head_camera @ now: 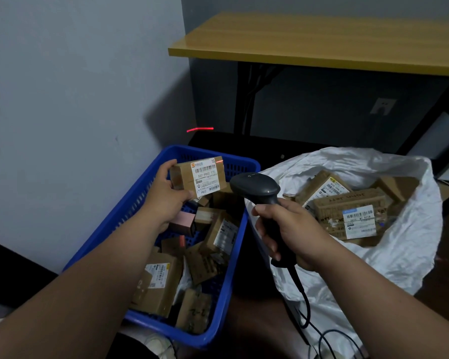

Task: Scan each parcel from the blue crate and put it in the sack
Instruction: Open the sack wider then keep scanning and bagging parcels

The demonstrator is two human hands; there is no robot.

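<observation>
Here the left hand [166,195] is gripping a parcel [197,177] over the crate's [130,203] far end; the right hand [293,229], fingers wrapped round the scanner [259,190], should be lowering its red beam onto the barcode, sack [399,255] waiting rightward.

Makeshift parcel-sorting corner in a plain room: blue crate [151,203] of labelled cardboard parcels, white sack [399,255] beside it on the floor, folding table [322,40] against bare grey wall [75,86].

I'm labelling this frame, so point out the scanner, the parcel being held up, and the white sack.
scanner [254,189], head view, top of its head.
held parcel [206,177], head view, its white label.
white sack [410,244], head view, right wall.
</observation>
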